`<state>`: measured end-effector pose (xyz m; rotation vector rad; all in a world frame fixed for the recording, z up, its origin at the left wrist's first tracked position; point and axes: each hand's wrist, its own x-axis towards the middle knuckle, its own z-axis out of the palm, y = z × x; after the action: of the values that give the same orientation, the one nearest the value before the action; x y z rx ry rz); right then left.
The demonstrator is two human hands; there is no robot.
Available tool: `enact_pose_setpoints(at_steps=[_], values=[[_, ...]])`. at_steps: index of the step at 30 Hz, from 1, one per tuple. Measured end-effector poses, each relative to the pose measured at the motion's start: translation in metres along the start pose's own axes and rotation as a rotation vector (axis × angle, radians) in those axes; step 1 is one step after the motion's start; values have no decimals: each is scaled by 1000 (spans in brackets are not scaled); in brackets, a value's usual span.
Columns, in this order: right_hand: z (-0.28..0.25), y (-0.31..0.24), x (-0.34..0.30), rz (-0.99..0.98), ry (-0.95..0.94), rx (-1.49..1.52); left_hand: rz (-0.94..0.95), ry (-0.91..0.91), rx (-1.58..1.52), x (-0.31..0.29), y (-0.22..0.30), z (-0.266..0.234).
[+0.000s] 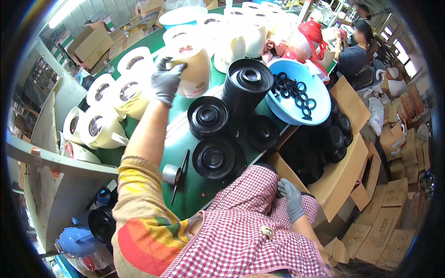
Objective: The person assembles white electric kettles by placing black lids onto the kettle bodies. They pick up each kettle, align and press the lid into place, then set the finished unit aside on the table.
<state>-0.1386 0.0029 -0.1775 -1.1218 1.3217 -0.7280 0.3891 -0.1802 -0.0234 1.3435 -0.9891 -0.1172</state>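
My left hand [168,82], in a grey glove, reaches out over the green table and grips the rim side of a cream jug body [194,69]. The jug stands upright with its open top upward. My right hand [291,200], also gloved in grey, rests by my lap, its fingers loosely stretched out and nothing in them. Between the hands stand stacks of round black plastic parts: a tall stack [248,81], a shorter one [208,116] and a nearer one [214,157]. A tool with a metal cup and a black bar [174,175] lies on the table near my left forearm.
Several cream jug bodies [102,129] crowd the table's left and far sides. A blue basin [296,111] holds black rings [296,90]. An open cardboard box [352,153] with black parts stands at the right. A red-topped flask [311,37] stands farther back. Another person [354,58] sits beyond.
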Motion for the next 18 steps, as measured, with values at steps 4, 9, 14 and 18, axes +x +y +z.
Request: enact_pose_setpoints(at_steps=[4, 9, 14, 18], values=[[-13, 3, -6, 92, 106, 69, -137, 86, 141, 10, -49, 64], [-15, 5, 4, 102, 121, 5, -229, 157, 139, 23, -101, 103], [-19, 11, 8, 127, 105, -48, 125, 114, 331, 36, -108, 102], [-28, 18, 2, 209, 181, -4, 142, 153, 246, 127, -143, 51]])
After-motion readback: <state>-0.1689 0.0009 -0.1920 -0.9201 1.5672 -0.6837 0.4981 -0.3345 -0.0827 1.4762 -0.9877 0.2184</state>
